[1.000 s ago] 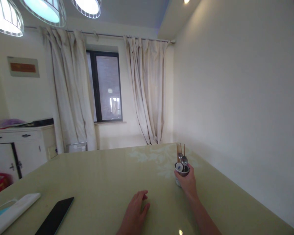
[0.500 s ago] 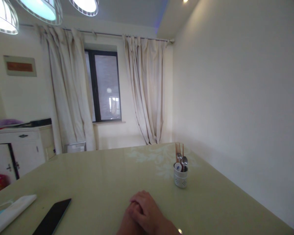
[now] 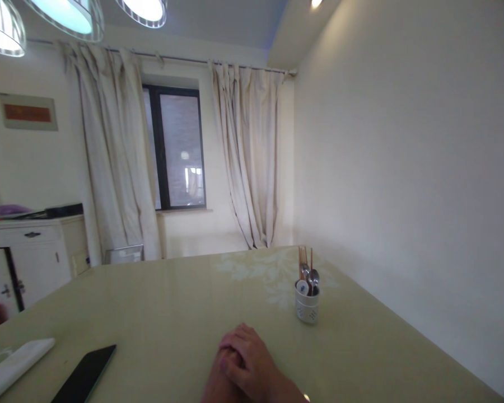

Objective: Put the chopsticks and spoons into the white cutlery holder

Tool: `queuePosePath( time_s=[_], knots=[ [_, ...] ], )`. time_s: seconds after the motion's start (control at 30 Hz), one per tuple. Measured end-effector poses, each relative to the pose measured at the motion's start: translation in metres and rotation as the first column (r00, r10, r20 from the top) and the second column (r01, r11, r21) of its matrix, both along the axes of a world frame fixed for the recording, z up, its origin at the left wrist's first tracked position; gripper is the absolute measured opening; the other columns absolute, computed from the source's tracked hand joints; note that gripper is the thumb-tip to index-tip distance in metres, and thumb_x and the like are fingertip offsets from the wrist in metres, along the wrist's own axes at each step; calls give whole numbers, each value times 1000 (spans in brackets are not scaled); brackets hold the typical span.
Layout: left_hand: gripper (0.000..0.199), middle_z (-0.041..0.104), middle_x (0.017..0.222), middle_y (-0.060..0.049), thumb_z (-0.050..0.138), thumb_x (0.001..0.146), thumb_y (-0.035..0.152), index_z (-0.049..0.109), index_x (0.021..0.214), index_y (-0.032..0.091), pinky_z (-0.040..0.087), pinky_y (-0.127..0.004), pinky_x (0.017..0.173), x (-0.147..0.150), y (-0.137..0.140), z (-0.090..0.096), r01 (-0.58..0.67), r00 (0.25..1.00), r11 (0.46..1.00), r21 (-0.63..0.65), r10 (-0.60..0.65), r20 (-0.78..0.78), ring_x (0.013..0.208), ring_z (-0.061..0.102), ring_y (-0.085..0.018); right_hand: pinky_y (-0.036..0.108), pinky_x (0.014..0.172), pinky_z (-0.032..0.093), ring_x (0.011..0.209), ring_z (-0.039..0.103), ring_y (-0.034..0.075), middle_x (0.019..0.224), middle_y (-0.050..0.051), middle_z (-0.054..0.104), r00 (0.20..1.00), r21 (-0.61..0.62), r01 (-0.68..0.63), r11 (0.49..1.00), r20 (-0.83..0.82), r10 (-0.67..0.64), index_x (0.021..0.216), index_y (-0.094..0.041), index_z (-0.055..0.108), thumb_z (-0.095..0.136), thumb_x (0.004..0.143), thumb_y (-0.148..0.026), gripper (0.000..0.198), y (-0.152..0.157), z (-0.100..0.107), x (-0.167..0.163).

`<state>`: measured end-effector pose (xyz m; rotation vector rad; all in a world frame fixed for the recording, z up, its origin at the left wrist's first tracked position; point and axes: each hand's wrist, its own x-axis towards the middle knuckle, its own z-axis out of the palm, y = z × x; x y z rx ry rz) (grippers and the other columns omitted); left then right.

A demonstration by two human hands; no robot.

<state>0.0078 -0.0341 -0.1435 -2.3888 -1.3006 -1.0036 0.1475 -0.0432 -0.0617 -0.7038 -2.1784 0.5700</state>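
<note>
Where the glossy pale-green table [image 3: 159, 313] meets the left edge of the view, a long white object [image 3: 21, 364] lies flat. Just beside it, to the right, lies a dark flat slab [image 3: 84, 375] (likely a phone or tablet). Near the centre of the lower edge is the left hand [image 3: 219, 375], largely covered; how far its fingers are closed, and whether it has hold of anything, cannot be told. The right hand [image 3: 252, 355] is folded over it, fingers curled around the left hand; no other object is visible in its grasp.

To the right, near but apart from both hands, the utensil holder [image 3: 306, 311] stands upright on the table. It contains chopsticks [image 3: 301, 257], metal spoons [image 3: 314, 278] and a white piece with a blue mark [image 3: 302, 287]. Judged by appearance, the holder is rigid, moderately light, smooth and breakable if ceramic. The tall contents probably make it top-heavy: grip the wall below the rim and keep it level.
</note>
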Motion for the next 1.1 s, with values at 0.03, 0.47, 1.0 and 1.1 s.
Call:
queuePosePath(
  time_s=[0.03,0.47,1.0,1.1],
  knots=[
    [52,78,130,-11,60,84,14,72,134,23,63,-33,100,-2,2,-2,-13,1000,1000,18,13,-1,114,76,-23,43,107,43,111,64,28,118,7,77,1000,4,-2,1000,7,2,119,-25,75,61,96,-48,36,0,0,0],
    [39,84,96,-8,61,72,9,81,103,22,67,-26,82,-11,-2,8,-28,997,991,132,19,68,87,80,-21,39,98,49,109,64,27,116,8,73,999,45,25,999,-49,-23,118,-25,73,64,94,-48,34,-1,-2,-9],
    [39,86,93,-4,60,72,8,83,98,27,65,-28,82,-6,1,8,-55,994,985,-161,69,87,84,80,-22,40,96,51,106,65,27,110,11,73,996,-8,-10,1000,-84,9,117,-24,76,46,96,-80,68,7,-13,-3],
    [39,86,98,-5,58,74,8,84,98,26,65,-29,85,-10,-1,13,-68,995,965,-255,84,50,91,81,-23,39,96,51,106,66,27,110,11,74,997,-7,-23,1000,-72,22,118,-24,76,47,96,-77,65,10,-15,-5]
  ],
)
